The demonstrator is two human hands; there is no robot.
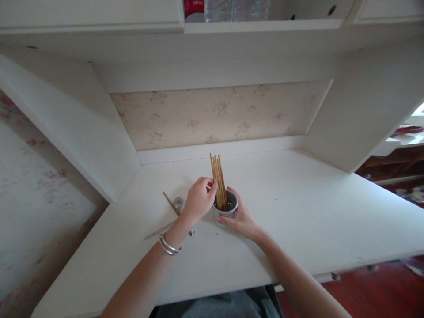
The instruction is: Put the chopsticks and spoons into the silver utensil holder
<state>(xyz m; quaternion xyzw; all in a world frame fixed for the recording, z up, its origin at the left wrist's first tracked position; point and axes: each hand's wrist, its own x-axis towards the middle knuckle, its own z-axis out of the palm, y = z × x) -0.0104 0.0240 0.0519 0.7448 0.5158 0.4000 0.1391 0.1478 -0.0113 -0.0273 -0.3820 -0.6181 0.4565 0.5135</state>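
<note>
A grey-white cup [225,213] stands on the white desk with several wooden chopsticks [219,183] upright in it. My right hand [243,220] wraps round the cup's right side and front. At its left rim, my left hand [200,196] is closed, its thumb and fingertips pinching at the chopsticks; how many it grips is hidden. Left of that hand lie a metal spoon [178,203], a single wooden chopstick [169,201] and thin metal sticks [157,232], all partly covered by my left hand and forearm.
The white desktop [298,207] is bounded by side panels left [76,115] and right [357,101]. An overhead shelf [265,27] holds clear plastic bottles [236,9] and a red container [194,8]. The desk's front edge lies close to my lap.
</note>
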